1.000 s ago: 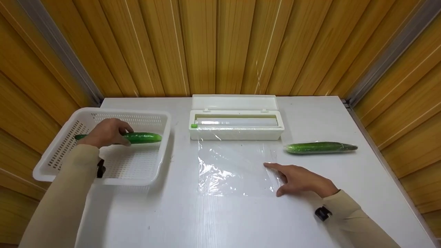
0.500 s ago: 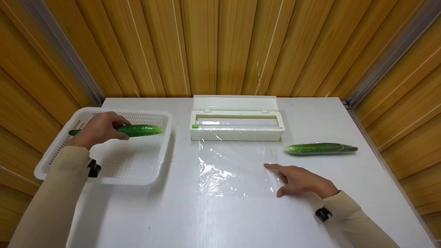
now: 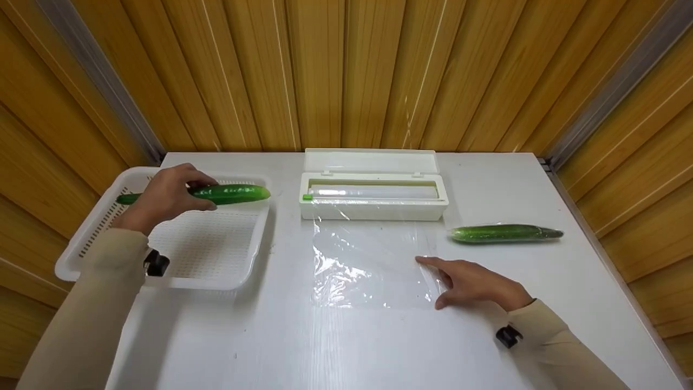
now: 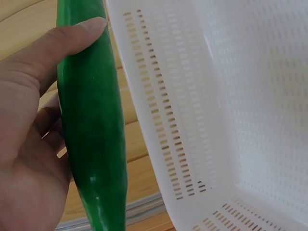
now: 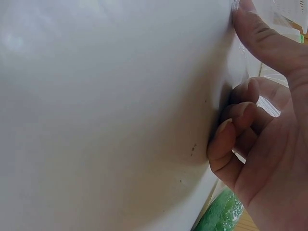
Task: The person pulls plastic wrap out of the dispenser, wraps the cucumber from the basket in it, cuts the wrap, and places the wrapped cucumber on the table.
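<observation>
My left hand grips a bare green cucumber by its left half and holds it level above the far rim of a white perforated basket. The left wrist view shows thumb and fingers wrapped round the cucumber beside the basket wall. My right hand rests on the right edge of a sheet of cling film spread on the table. Its index finger lies straight on the film and the other fingers are curled against the table. A wrapped cucumber lies to the right.
A white cling film dispenser with its lid open stands at the back centre, and the film runs from it toward me. The white table is walled by wooden panels on three sides. The basket sits at the table's left edge.
My left hand has lifted the bare cucumber from inside the basket and carried it up and rightward over the far rim. The right hand has stayed on the film.
</observation>
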`<state>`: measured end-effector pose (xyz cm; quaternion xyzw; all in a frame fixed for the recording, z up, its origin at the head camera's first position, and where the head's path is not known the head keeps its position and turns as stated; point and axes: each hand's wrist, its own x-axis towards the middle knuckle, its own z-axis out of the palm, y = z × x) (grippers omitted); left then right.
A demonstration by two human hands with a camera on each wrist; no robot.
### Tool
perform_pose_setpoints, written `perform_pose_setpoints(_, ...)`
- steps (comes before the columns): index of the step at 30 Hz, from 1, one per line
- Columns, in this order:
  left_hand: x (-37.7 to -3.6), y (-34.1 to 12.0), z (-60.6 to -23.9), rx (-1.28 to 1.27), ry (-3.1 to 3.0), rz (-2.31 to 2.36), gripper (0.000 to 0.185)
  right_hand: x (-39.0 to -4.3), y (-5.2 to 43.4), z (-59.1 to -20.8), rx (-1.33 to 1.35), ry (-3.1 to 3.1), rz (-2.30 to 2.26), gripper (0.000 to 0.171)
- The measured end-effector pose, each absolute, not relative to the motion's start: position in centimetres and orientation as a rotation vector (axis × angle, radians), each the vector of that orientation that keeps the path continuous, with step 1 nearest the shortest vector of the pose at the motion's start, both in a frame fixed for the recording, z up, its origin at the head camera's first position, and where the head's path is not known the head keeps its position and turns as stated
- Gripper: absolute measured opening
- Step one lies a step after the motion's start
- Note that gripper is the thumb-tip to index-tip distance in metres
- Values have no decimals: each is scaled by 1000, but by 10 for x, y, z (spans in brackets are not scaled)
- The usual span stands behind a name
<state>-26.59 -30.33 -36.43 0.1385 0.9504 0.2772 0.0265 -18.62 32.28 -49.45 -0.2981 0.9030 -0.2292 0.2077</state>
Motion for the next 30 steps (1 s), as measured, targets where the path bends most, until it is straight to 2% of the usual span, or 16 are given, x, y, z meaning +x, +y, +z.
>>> perform_pose_setpoints(14,-259,-251,-353,621,2959,930,42,-187,322,-493,-816,2514,-638,99)
perform_pose_setpoints(30,-252,-172,-358,640,2930,946,44,-185,322,-494,-823,2523,-635,98)
